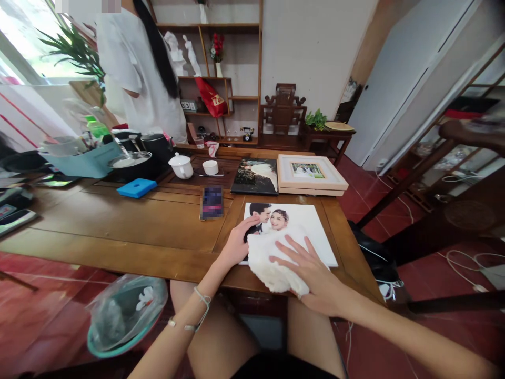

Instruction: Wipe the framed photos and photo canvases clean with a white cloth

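A photo panel [321, 231] with a picture of two people lies flat near the front edge of the wooden table. Across its lower part is spread a white cloth [268, 263], which hangs a little over the table edge. My right hand [302, 263] lies on the cloth with its fingers spread, pressing it against the panel. At the panel's left side rests my left hand [239, 239], its fingers stretched out over the picture and its palm beside the cloth. The cloth hides the lower middle of the picture.
Behind the panel lie a dark photo album [248, 179] and a framed photo [315, 184]. To the left are a phone [212, 202], a blue sponge block [137, 187], a lidded white cup [181, 166] and a light-blue bin [84, 160]. A lined wastebasket [126, 316] stands below; a person [138, 73] stands behind.
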### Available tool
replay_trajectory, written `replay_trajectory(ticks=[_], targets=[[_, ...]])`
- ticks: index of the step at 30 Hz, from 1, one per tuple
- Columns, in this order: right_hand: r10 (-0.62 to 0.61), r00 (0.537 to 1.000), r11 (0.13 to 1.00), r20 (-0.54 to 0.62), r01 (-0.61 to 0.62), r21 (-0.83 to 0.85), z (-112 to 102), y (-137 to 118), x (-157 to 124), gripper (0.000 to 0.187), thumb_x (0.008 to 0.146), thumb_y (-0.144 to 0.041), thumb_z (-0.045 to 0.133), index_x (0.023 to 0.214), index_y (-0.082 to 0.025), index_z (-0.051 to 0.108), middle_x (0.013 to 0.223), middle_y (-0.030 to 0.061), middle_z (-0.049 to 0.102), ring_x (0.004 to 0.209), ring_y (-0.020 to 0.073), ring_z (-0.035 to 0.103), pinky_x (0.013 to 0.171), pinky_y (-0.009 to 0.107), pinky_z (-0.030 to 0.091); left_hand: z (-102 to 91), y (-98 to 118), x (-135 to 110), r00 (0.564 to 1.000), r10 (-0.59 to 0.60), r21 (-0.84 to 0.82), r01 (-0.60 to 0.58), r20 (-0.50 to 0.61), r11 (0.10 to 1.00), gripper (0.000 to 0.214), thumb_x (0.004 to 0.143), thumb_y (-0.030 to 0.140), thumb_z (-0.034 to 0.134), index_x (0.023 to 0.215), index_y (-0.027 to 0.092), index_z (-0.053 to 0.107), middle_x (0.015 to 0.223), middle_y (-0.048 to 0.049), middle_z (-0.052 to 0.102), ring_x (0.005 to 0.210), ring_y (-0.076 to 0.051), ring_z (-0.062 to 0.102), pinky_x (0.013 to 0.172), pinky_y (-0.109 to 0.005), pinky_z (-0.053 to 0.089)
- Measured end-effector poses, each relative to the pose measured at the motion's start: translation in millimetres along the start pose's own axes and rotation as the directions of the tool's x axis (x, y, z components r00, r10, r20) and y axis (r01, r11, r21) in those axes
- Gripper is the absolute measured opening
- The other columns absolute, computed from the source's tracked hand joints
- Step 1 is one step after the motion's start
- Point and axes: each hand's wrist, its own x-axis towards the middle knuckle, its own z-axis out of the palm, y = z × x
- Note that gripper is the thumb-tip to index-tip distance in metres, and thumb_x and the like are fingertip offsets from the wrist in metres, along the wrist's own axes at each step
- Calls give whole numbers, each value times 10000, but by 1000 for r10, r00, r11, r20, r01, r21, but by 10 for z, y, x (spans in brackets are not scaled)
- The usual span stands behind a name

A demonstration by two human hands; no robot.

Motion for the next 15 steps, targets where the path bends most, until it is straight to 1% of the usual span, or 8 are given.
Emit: replay_trajectory(ticks=[2, 4, 5, 7, 10, 12, 13, 15], targets=[[10, 1000, 1000, -23, -9, 12, -38, 113, 103, 636, 822, -204, 518, 1444, -300, 421, 1577, 28, 304, 1483, 299, 135, 1154, 658, 24, -5, 0, 0, 1000, 0, 9, 0, -1, 1000, 355, 858, 191, 585, 1209, 183, 641, 1334, -126, 611, 1266, -268, 557, 1094, -464, 424], [97, 991, 995, -91, -96, 23, -100, 371, 290, 551, 885, -283, 475, 1435, -262, 440, 1543, 55, 373, 1470, 282, 202, 1168, 631, 35, -10, 9, 1, 1000, 2, 31, -1, -6, 1000, 347, 867, 192, 575, 1208, 185, 642, 1328, -118, 618, 1273, -264, 551, 1106, -464, 411], [165, 978, 986, -130, -164, 25, -137, 530, 394, 551, 901, -322, 463, 1444, -237, 429, 1533, 71, 389, 1465, 281, 220, 1174, 618, 39, -12, 16, 1, 1000, 0, 42, 0, -11, 999, 336, 878, 198, 566, 1205, 185, 644, 1325, -116, 621, 1276, -259, 549, 1112, -463, 404], [297, 934, 954, -196, -298, 26, -219, 849, 583, 559, 918, -370, 437, 1456, -219, 411, 1521, 82, 410, 1460, 276, 238, 1186, 588, 59, -16, 29, 1, 1000, -3, 55, 4, -14, 998, 318, 897, 214, 552, 1199, 184, 646, 1323, -115, 622, 1279, -253, 547, 1117, -462, 398], [424, 872, 902, -243, -429, 36, -324, 1195, 736, 552, 946, -433, 382, 1445, -201, 430, 1511, 118, 419, 1450, 310, 258, 1176, 591, 131, -19, 44, 0, 1000, -3, 58, 4, -8, 998, 307, 906, 224, 548, 1194, 189, 647, 1318, -113, 625, 1267, -248, 557, 1110, -460, 407], [454, 856, 887, -249, -460, 38, -346, 1260, 720, 563, 950, -434, 366, 1443, -171, 431, 1511, 149, 410, 1447, 333, 257, 1163, 605, 161, -15, 50, 1, 1000, -3, 56, 4, -10, 998, 304, 908, 224, 544, 1192, 191, 647, 1315, -113, 627, 1264, -246, 560, 1109, -459, 408], [450, 859, 889, -244, -457, 29, -335, 1232, 677, 562, 944, -418, 379, 1445, -168, 429, 1513, 150, 405, 1449, 333, 251, 1163, 609, 153, -11, 52, 2, 1000, -4, 55, 5, -12, 998, 305, 907, 222, 543, 1192, 191, 647, 1314, -113, 627, 1264, -246, 560, 1110, -458, 407], [392, 892, 914, -225, -406, -18, -271, 1055, 534, 554, 912, -366, 429, 1440, -196, 438, 1529, 124, 386, 1459, 332, 220, 1159, 636, 95, -3, 52, 3, 1000, -7, 52, 8, -18, 999, 308, 903, 217, 542, 1192, 192, 647, 1316, -112, 625, 1266, -247, 558, 1113, -458, 404]])
